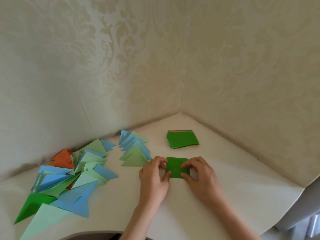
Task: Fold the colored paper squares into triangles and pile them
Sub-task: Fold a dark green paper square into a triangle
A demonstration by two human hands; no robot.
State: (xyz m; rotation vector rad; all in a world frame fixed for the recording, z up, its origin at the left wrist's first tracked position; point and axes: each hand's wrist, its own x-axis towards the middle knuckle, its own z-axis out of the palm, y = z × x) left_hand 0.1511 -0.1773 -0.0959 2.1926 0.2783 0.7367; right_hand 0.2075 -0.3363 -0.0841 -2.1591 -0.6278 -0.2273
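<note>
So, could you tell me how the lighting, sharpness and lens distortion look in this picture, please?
Head view: soft, even light with no glare; the hands cast only faint shadows on the table. The green square is reasonably sharp. The wide lens bends the table edge and stretches the triangles at lower left.

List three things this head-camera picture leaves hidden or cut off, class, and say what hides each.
1. Head view: how many sheets are in the stack of green squares; only the top sheet and thin edges show.
2. Head view: the parts of the green square under the left hand and right hand.
3. Head view: the pale green triangle at bottom left, cut off by the frame edge.
</note>
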